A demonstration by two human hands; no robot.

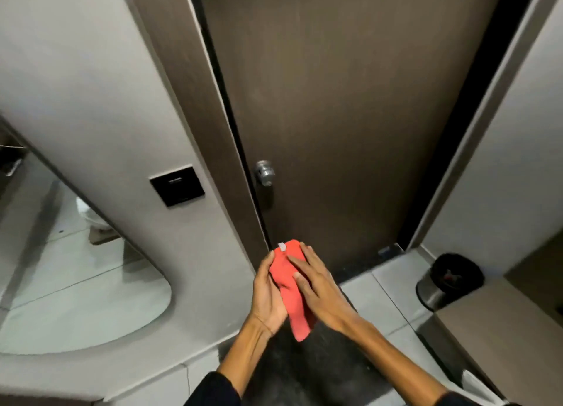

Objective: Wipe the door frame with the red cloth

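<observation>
A folded red cloth (291,296) with a small white tag lies between my two hands, low in front of a closed dark brown door (350,100). My left hand (268,296) cups the cloth from below and the left. My right hand (320,286) lies flat on top of it with fingers spread. The brown door frame (195,107) runs up the door's left side, and a paler frame strip (487,110) runs up the right. The cloth is apart from both frame sides.
A silver door knob (264,172) sits near the door's left edge. A black switch plate (176,186) is on the grey wall at left, above a rounded mirror (76,283). A black-lined metal bin (447,280) stands on the tiled floor at right, beside a brown counter (502,329).
</observation>
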